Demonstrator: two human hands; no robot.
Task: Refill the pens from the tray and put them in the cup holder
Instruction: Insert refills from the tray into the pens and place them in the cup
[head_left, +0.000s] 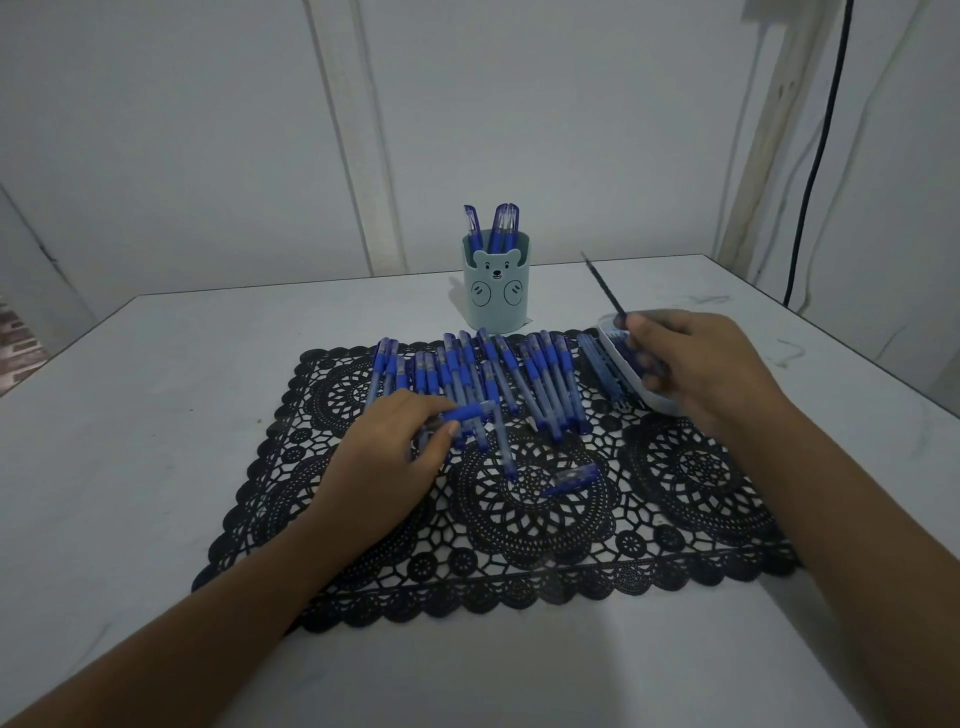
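Refill: a thin dark refill (605, 288) is pinched in the fingers of the right hand (701, 364), tip slanting up and away over the tray.
Tray: a pale oval tray (670, 408) sits at the mat's right edge, under the right hand; more refills lie inside, mostly hidden by the fingers.
Held pen: the left hand (395, 452) curls round a blue-capped pen (465, 414) lying crosswise at the near end of the row.
Loose pens: a row of blue-capped pens (540, 379) with clear barrels lies between the hands, overlapping.
Cup holder: a mint cup holder (496, 296) with a bear face stands behind the row, well apart from both hands, a few pens upright in it.
Small piece: a short blue part (571, 480) lies alone nearer the camera; too blurred to identify.
Surface: a black lace placemat (675, 493) on a white table (156, 415).
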